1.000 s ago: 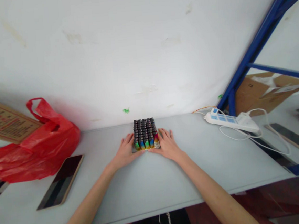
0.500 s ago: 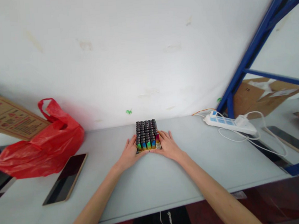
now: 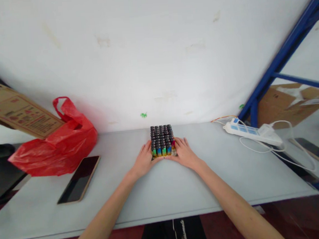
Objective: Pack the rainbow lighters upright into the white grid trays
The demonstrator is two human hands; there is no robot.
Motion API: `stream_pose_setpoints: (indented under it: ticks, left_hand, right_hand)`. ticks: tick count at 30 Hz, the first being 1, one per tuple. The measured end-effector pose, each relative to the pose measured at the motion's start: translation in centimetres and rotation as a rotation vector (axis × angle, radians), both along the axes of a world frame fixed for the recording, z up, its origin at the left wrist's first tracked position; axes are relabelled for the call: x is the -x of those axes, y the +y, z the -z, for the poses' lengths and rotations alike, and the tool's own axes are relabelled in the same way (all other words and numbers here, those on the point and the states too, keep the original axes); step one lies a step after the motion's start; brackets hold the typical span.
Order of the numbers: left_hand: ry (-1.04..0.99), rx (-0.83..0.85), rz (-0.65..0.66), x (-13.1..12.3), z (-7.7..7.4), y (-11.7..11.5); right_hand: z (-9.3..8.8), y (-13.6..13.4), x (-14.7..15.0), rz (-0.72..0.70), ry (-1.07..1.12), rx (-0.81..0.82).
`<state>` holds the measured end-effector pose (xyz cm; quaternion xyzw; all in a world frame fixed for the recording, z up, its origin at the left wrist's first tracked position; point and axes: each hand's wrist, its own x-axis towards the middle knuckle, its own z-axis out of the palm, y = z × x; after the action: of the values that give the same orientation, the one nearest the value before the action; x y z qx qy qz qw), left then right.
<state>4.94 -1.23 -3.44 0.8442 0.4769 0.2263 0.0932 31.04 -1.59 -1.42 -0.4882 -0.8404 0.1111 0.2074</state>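
Between the left hand (image 3: 144,159) and right hand (image 3: 184,154), both half-curled and clasping its sides, stands a block of lighters (image 3: 161,138).

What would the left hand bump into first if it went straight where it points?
Probably the lighters: the left hand is curled around their near corner, though depth is hard to tell.

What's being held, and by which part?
The block of black-topped lighters, apparently: left hand at its left side, right hand at its right, thumbs along its lower near edge.
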Motion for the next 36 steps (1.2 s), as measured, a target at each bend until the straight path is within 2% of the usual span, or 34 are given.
stream_pose_setpoints:
  ticks: [6,10,14,36]
  left_hand:
    - [-0.013,-0.034,0.044,0.1,-1.1,-0.3]
    - [0.067,-0.009,-0.072,1.0,-0.5,-0.6]
    - [0.131,0.009,-0.072,1.6,0.1,-0.6]
    - [0.1,-0.01,-0.098,1.6,0.0,-0.2]
  right_hand:
    - [-0.3,-0.4,-0.3,0.018,-0.035,-0.014]
    - [-0.4,-0.9,-2.1,0.103,-0.108,0.059]
    - [-0.1,-1.0,-3.4,0.089,-0.15,0.084]
    - [0.2,-1.0,-3.4,0.098,-0.144,0.01]
